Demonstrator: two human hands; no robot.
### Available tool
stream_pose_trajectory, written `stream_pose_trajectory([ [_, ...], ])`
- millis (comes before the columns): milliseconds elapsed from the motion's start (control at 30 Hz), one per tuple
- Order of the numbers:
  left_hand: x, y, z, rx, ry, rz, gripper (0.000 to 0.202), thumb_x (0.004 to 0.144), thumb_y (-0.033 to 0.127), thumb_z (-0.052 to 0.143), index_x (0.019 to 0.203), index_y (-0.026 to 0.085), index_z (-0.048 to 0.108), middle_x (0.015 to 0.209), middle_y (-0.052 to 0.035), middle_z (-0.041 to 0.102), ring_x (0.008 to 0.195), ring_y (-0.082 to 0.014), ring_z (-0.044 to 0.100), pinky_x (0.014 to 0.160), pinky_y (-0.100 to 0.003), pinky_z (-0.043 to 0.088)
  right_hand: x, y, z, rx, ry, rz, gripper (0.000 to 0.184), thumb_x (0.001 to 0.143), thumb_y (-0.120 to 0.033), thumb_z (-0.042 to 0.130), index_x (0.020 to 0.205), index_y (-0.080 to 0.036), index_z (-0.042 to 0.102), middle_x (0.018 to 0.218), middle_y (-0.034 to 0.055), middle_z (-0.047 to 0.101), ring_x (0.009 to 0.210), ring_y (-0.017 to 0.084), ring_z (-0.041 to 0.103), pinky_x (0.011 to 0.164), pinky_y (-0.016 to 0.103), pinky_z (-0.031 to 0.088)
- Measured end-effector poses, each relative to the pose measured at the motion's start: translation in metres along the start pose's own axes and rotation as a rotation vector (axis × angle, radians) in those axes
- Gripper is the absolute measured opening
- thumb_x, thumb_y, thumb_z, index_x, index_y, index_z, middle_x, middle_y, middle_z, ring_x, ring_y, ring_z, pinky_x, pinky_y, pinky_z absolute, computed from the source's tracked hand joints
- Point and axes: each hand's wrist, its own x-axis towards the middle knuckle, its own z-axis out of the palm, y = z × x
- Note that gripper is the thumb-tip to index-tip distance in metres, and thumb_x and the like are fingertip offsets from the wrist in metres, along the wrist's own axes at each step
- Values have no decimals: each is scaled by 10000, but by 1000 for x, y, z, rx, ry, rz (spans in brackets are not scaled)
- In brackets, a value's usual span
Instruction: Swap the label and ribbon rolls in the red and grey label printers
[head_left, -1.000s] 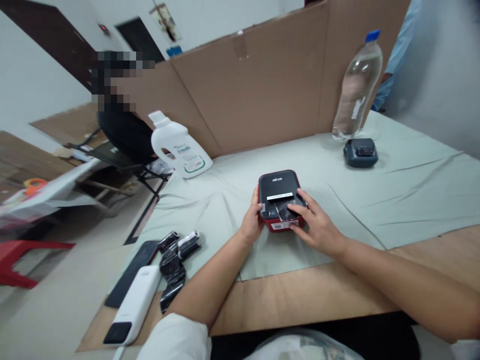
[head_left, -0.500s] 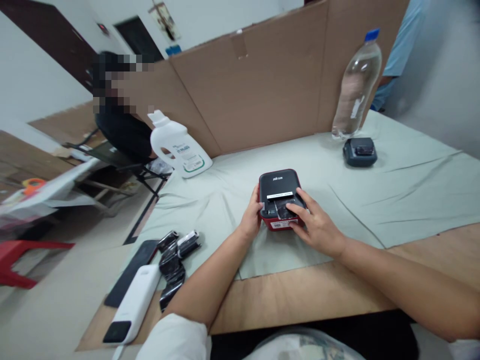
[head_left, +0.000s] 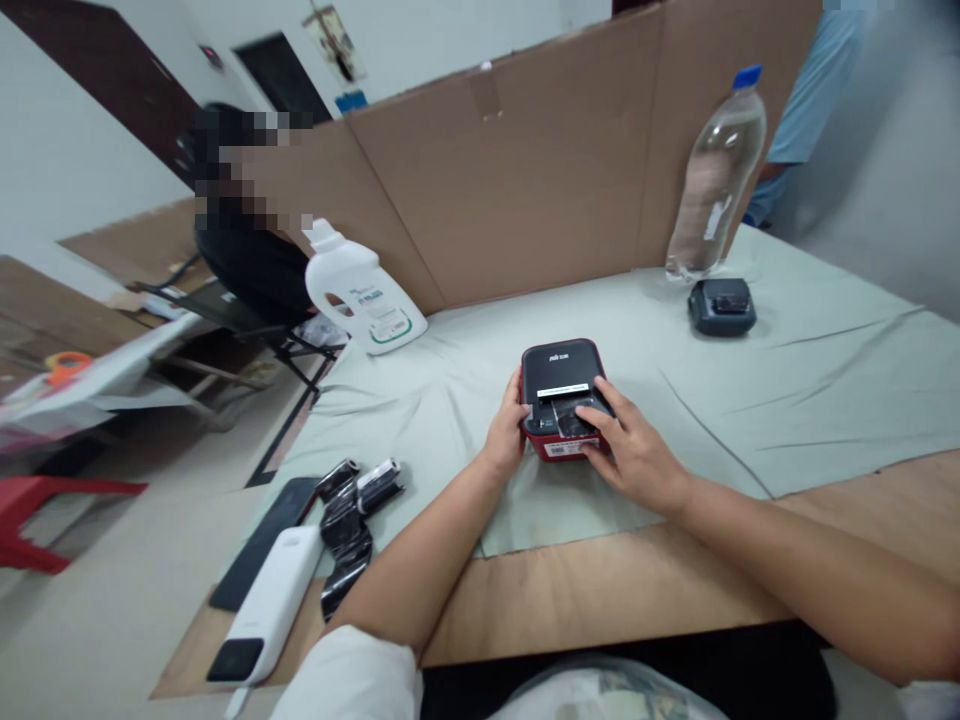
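Observation:
A small red label printer with a black top [head_left: 561, 372] sits on the pale green cloth [head_left: 787, 370] in the middle of the table. My left hand [head_left: 507, 436] grips its left side, thumb along the edge. My right hand [head_left: 631, 450] holds the near right corner, with fingers curled over a piece of black film [head_left: 571, 417] at the printer's front. A white strip shows in the slot on the black top.
A white detergent bottle [head_left: 364, 293] stands at the back left, a clear water bottle [head_left: 716, 177] and a small dark device [head_left: 721, 305] at the back right. Black ribbon rolls [head_left: 352, 508], a phone and a white power bank [head_left: 270, 610] lie near left. A cardboard screen [head_left: 525, 170] backs the table; people sit beyond.
Both hands stay on the printer. My right fingers have shifted slightly on the black film at its front; the printer has barely moved.

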Motion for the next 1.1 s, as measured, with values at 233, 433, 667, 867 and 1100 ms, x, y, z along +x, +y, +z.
stream_pose_trajectory([
  [233,1,-1,0,0,9,-5,843,656,147,524,1466,286,338,1508,-12,424,1385,-246,390,1103,-380,378,-1,0,0,-11,-5,-9,452,890,-173,538,1321,-205,402,1530,197,261,1381,363,359,1014,573,476],
  [433,2,0,0,-22,-2,15,880,625,105,526,1459,312,332,1464,-12,467,1327,-226,449,1031,-344,434,-2,0,2,-9,1,-12,484,878,-159,546,1335,-200,392,1559,186,212,1403,359,323,1035,571,459],
  [667,1,1,0,12,25,-10,971,642,111,529,1516,341,173,1417,-27,501,1171,-195,559,894,-284,493,-2,-1,2,0,-2,-2,508,869,-154,555,1348,-196,391,1586,182,165,1423,364,292,1051,578,444],
  [867,0,1,1,18,31,-21,995,643,125,537,1525,342,132,1427,-22,499,1159,-198,567,882,-290,496,-2,-2,2,12,-10,15,566,863,-167,562,1387,-230,357,1601,164,139,1434,369,277,1044,612,438],
  [1100,2,1,1,13,38,-18,990,625,109,537,1509,364,170,1456,-32,454,1258,-226,507,912,-316,489,-1,-3,1,15,-21,18,540,864,-171,565,1362,-193,357,1610,186,30,1464,383,182,1073,602,409],
])
